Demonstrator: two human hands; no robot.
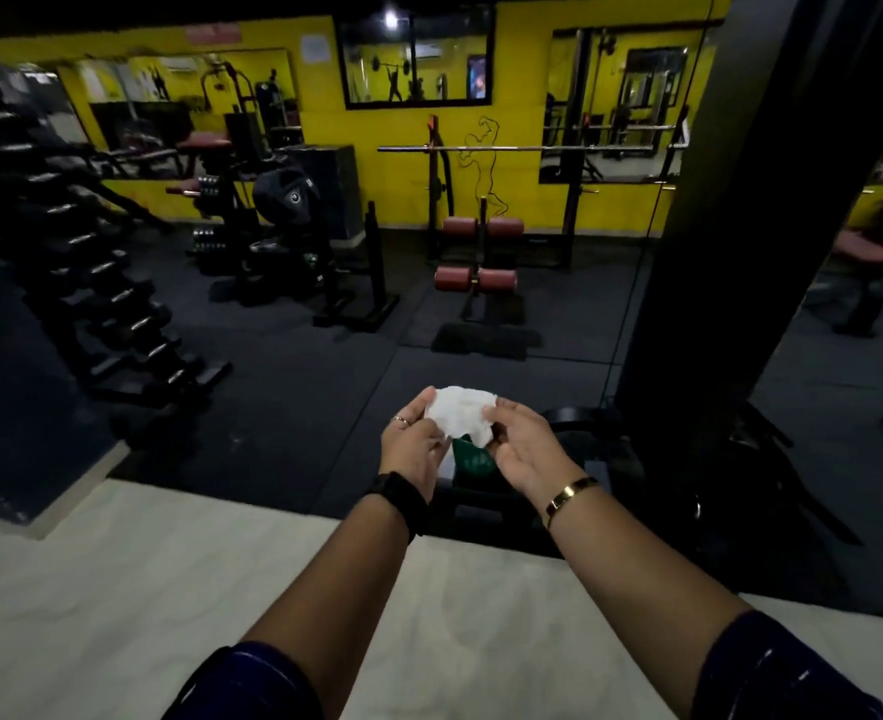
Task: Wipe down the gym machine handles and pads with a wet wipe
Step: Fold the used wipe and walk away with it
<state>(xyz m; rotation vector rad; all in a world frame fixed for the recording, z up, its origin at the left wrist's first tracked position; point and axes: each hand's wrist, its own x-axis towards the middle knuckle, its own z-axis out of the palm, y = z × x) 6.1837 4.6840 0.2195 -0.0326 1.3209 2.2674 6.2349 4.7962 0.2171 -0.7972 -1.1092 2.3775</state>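
A crumpled white wet wipe (462,415) is held out in front of me between both hands. My left hand (412,449) pinches its left edge, and my right hand (525,449) pinches its right side. A green wipe packet (473,455) shows just below the wipe, between the two hands; I cannot tell what carries it. Under the hands lies a dark machine seat or pad (574,459), mostly in shadow. A red-padded bench (481,252) with roller pads stands farther off under a barbell (527,147).
A thick black machine column (730,241) rises at the right. A dumbbell rack (117,293) runs along the left. A pale raised floor (169,589) lies under my arms, with black rubber mats (299,397) beyond it. Mirrors line the yellow wall.
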